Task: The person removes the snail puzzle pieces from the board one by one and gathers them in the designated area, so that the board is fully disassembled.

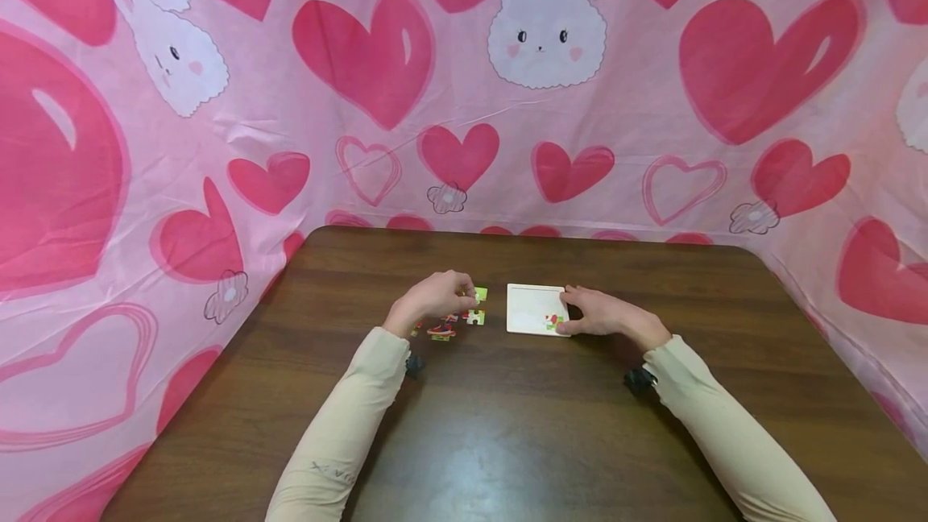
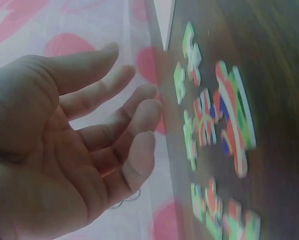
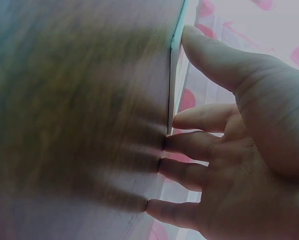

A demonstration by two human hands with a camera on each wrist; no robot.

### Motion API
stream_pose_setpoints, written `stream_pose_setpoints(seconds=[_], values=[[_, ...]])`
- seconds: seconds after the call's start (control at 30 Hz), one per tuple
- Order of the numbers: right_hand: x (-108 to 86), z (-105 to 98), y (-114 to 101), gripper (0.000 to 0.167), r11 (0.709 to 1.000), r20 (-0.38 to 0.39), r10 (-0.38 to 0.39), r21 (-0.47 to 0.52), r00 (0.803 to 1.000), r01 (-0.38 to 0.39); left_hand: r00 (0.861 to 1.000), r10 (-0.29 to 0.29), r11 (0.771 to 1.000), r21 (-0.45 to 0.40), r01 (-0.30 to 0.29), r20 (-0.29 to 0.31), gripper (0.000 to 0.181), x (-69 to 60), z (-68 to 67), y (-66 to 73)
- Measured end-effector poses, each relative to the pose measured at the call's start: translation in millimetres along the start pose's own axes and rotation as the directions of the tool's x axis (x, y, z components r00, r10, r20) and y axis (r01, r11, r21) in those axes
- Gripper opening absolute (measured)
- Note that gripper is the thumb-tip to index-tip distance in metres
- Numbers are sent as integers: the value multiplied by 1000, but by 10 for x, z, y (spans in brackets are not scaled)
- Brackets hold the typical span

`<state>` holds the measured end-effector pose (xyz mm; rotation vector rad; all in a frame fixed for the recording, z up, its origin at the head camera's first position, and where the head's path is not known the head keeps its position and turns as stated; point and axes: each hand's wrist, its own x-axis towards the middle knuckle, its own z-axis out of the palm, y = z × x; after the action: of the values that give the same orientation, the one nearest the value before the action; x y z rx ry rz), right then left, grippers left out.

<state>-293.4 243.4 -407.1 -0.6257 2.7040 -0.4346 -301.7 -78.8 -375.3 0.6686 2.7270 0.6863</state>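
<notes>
My left hand (image 1: pixel 435 295) hovers above loose jigsaw puzzle pieces (image 1: pixel 441 330) on the left. Its fingers are loosely bent, and nothing lies between them in the left wrist view. Green, red and white pieces (image 2: pixel 234 120) are spread on the table below it, some partly hidden by the hand in the head view. A white puzzle tray (image 1: pixel 527 308) lies flat to their right, with colourful joined pieces (image 1: pixel 553 321) in its near right corner. My right hand (image 1: pixel 605 312) touches the tray's right side with the thumb and index finger; its other fingertips rest on the table.
The brown wooden table (image 1: pixel 507 425) extends around the tray and pieces. A pink cloth with hearts and rabbits (image 1: pixel 464 87) hangs behind and beside it. Dark wrist devices (image 1: pixel 640 379) sit under both sleeves.
</notes>
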Motion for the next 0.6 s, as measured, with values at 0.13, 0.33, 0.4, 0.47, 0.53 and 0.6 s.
stream_pose_setpoints(seconds=[0.13,0.33,0.4,0.47,0.53,0.6], values=[[1,-1,-1,78,1000,-3,-7,0,1000,7,1000,13,999,-33,-13,-17,19,74,60,74],[6,6,-8,80,1000,2,-7,11,1000,7,998,55,996,-74,-56,-16,26,182,150,184],[10,8,-1,81,1000,1,-4,9,1000,4,998,68,995,-73,-69,-18,27,225,184,235],[14,10,3,81,1000,0,-2,7,1000,2,996,83,994,-72,-85,-22,26,274,219,292],[17,10,10,80,1000,-2,-2,-5,1000,2,995,102,992,-68,-103,-25,26,328,259,352],[17,7,12,78,1000,-2,-4,-5,1000,4,994,110,992,-66,-111,-23,26,377,299,407]])
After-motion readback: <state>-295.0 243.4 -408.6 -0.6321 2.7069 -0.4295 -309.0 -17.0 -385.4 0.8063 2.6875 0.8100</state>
